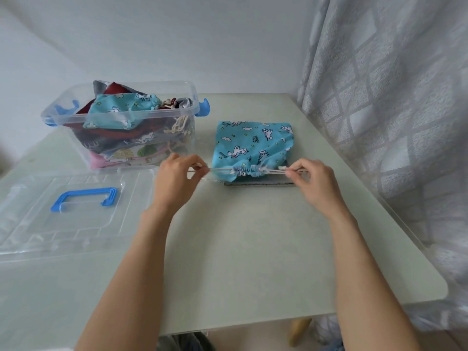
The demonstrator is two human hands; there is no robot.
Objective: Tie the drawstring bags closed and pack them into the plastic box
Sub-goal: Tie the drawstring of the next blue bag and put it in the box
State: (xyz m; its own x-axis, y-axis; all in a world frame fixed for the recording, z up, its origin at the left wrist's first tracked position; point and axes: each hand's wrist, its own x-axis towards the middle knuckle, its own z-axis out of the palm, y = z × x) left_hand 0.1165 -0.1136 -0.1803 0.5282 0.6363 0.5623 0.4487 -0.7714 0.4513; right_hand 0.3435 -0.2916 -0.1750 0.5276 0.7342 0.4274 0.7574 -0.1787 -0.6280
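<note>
A blue unicorn-print drawstring bag (253, 145) lies on the table, its mouth gathered tight toward me. My left hand (177, 176) pinches the white cords (220, 170) coming out of the bag's left side. On the right side, my right hand (312, 178) pinches the other cord ends. Both cords are stretched taut sideways. The clear plastic box (121, 117) with blue latches stands at the back left, holding several tied bags, a blue unicorn one (119, 110) on top.
The box's clear lid (63, 214) with a blue handle lies flat at the front left. A flat grey piece (258, 183) sits under the bag. A grey patterned curtain (392, 97) hangs along the table's right edge. White walls stand behind.
</note>
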